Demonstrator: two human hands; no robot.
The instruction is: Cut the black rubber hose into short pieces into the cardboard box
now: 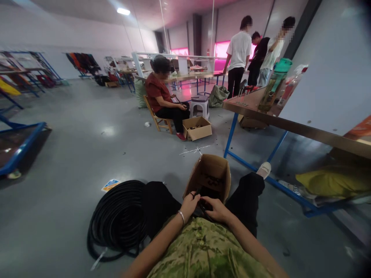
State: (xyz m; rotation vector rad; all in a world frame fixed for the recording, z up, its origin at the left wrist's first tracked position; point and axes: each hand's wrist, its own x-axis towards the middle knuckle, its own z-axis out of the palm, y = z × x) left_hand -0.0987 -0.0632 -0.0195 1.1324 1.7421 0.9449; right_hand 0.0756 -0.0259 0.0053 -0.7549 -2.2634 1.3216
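Note:
My left hand (189,204), with a bracelet at the wrist, is closed on a small black piece (198,191) whose exact kind I cannot make out. My right hand (216,209) is right beside it with curled fingers, and dark material shows between the two hands. What the right fingers grip is hidden. Both hands are over the near edge of an open cardboard box (224,170) between my knees. Small dark pieces (213,180) lie inside the box. On the floor to my left rests a large coil of black tubing (116,220).
A brown-topped table (261,112) with blue legs stands at the right, bottles on it. Ahead, a seated person (158,88) handles a dark strip beside another cardboard box (201,131) and a stool (199,102). Several people stand farther back. A blue-framed cart (26,146) is left.

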